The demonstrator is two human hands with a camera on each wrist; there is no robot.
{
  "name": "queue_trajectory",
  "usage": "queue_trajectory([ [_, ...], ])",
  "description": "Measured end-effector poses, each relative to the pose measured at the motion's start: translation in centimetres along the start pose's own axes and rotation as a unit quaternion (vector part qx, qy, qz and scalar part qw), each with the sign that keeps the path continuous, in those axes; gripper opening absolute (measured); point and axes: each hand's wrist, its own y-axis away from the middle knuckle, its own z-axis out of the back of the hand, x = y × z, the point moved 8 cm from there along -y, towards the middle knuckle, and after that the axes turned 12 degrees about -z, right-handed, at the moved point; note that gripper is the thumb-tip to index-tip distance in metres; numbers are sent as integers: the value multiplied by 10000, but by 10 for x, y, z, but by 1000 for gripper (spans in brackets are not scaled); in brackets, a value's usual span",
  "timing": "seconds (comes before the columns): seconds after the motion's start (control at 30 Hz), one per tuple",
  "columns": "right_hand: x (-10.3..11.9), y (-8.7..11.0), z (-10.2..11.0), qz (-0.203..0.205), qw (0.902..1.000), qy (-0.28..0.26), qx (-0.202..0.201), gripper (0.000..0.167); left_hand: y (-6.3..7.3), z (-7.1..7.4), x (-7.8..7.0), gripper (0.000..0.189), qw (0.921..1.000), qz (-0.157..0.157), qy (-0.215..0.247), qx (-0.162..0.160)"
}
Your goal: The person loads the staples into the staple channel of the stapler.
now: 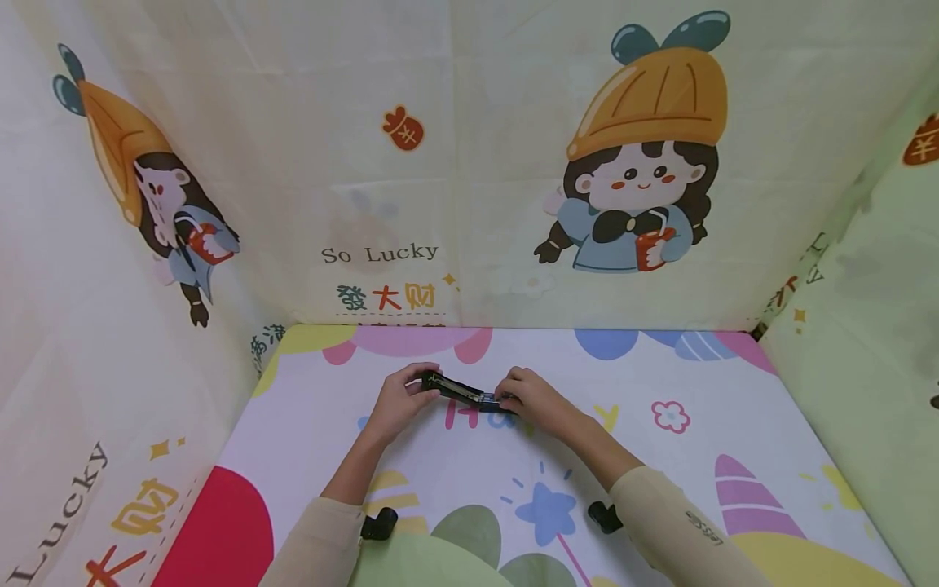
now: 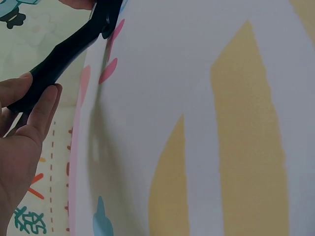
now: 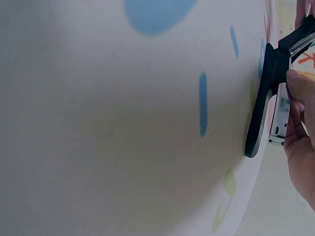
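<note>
A black stapler (image 1: pixel 456 391) is spread wide open above the table, its top arm swung back from the base. My left hand (image 1: pixel 402 401) grips the end of the top arm (image 2: pixel 64 56) between thumb and fingers. At the other end, my right hand (image 1: pixel 539 401) pinches the metal staple magazine (image 3: pixel 280 115) near the hinge. The long dark base (image 3: pixel 261 105) lies close to the tabletop, beside the magazine. In the right wrist view a metal strip shows along the raised arm. Whether staples sit inside cannot be seen.
The white tabletop (image 1: pixel 308 440) carries printed colourful shapes and letters. Printed cloth walls (image 1: pixel 499 163) rise behind it and on both sides. Black wrist devices (image 1: pixel 380 524) show at both sleeves.
</note>
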Motion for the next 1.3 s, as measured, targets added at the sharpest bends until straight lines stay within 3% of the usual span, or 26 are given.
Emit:
queue_trajectory([
  [0.23,-1,0,-1,17,10000,-13,28,13,0,0,-1,47,10000,-7,19,-12],
  [0.57,3,3,-2,551,9979,255,-237,24,1,0,-1,47,10000,20,-28,-3],
  [0.97,-7,11,3,299,9984,346,-329,23,0,1,-3,48,10000,-16,-13,45],
  [1.3,-16,22,12,433,9966,358,-594,20,-1,0,-2,46,10000,-70,-5,55],
])
